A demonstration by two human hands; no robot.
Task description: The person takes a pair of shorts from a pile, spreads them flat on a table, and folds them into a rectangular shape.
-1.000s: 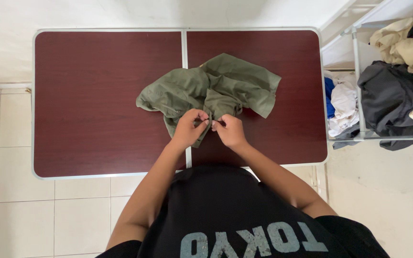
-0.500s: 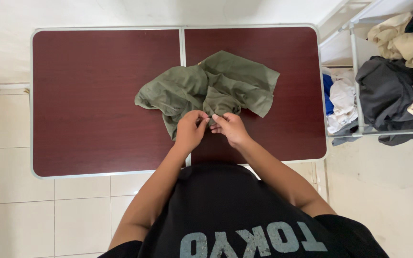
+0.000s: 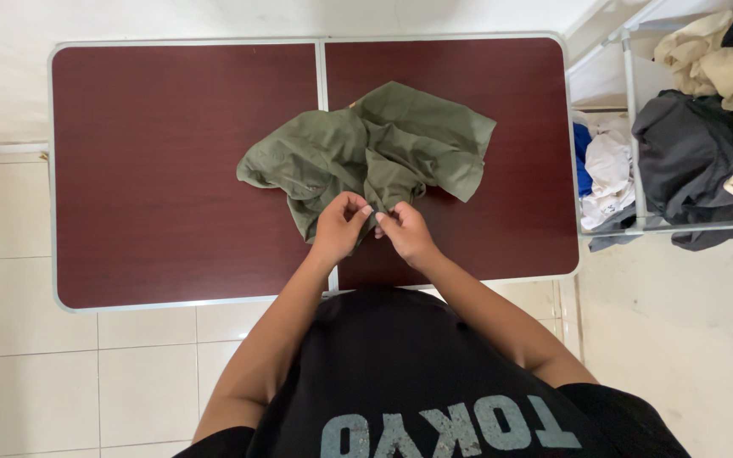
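Observation:
A crumpled olive-green garment (image 3: pixel 375 148) lies in a heap near the middle of a dark red folding table (image 3: pixel 163 170). My left hand (image 3: pixel 339 227) and my right hand (image 3: pixel 405 233) are side by side at the garment's near edge. Each hand pinches a bit of the green cloth between thumb and fingers, and the fingertips almost touch each other. The part of the cloth under my hands is hidden.
A white metal rack (image 3: pixel 634 127) stands right of the table, loaded with a dark grey garment (image 3: pixel 685 157), cream clothes (image 3: pixel 710 64) and white and blue clothes (image 3: pixel 606 174). White floor tiles (image 3: pixel 129 382) lie below the table's near edge.
My hands stay pinched on the garment's near edge, with the fingers working slightly closer together. The view has shifted a little, so the table sits higher in the picture.

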